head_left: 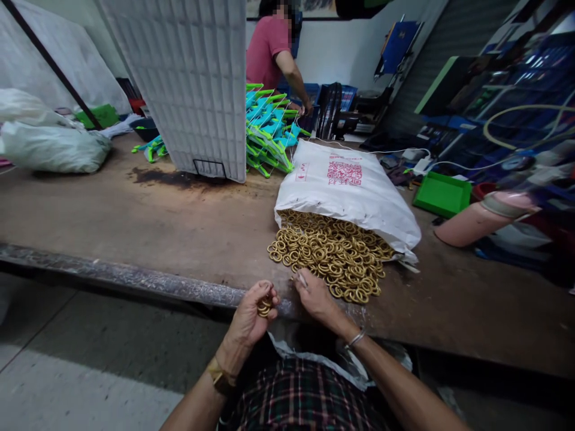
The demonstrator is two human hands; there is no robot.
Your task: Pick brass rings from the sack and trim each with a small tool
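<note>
Several gold-coloured rings lie in my left hand, its fingers curled around them just over the table's front edge. To its right, my right hand is closed, with thumb and fingers pinched together at the near-left side of a heap of gold-coloured rings. Something may be between those fingertips, but it is too small to make out. The heap spills onto the table from the open mouth of a white sack printed in red.
A brown worktable spans the view. A white ribbed panel stands upright left of the sack, with green and blue plastic pieces behind. A green tray and pink bottle sit right. Another person works beyond.
</note>
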